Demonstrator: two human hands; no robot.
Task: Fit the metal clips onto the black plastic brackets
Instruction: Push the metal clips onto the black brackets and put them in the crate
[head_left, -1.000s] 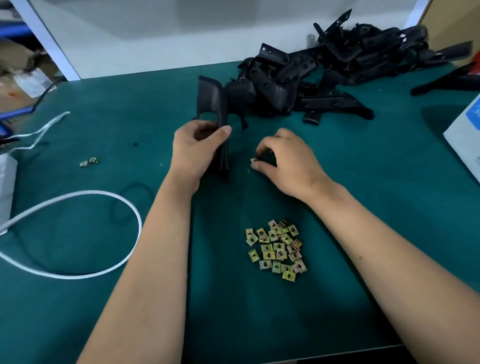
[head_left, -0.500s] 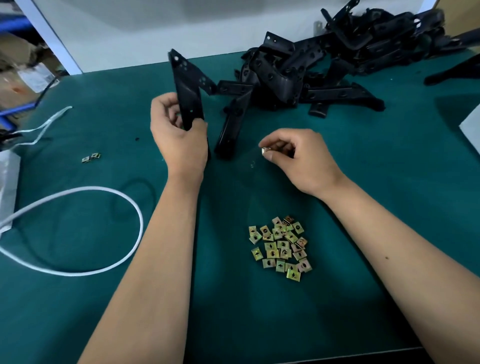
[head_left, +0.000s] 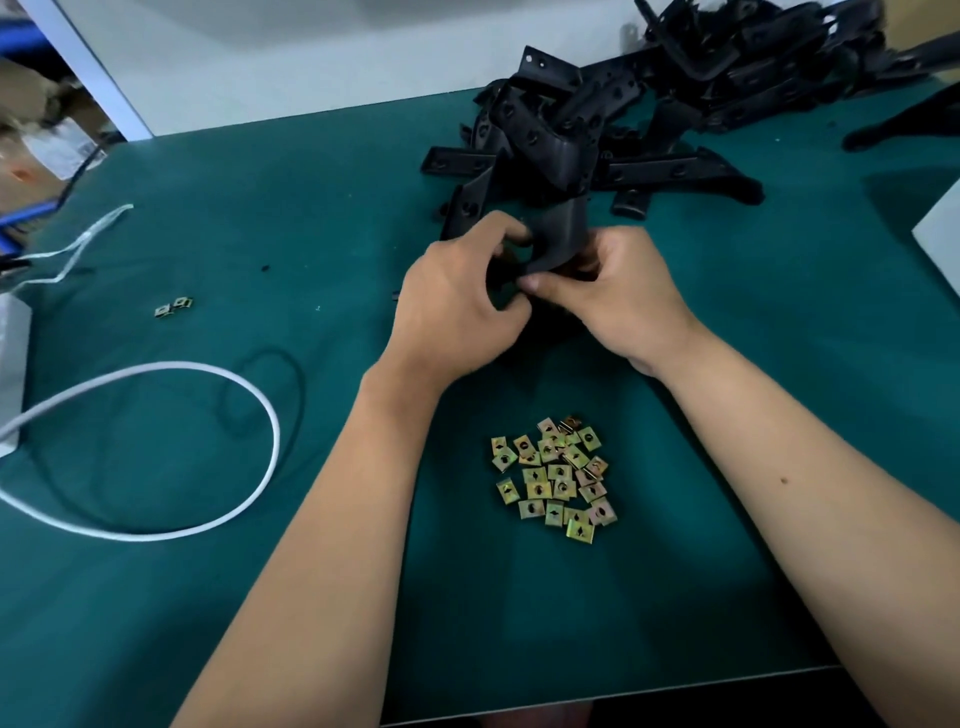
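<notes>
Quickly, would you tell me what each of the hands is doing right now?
Left hand: grips the black bracket.
Right hand: pinches the same bracket's lower edge; any clip is hidden.

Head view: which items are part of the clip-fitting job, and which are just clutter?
In the job:
- black plastic bracket, gripped by left hand and right hand
- heap of loose metal clips
- pile of black brackets
- two stray clips, off to the left

Lying about:
- white cable loop
- white box, right edge
- cardboard boxes beyond the green mat

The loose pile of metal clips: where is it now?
In the head view, the pile of metal clips lies on the green mat, between the forearms, nearer the person than both hands.
</notes>
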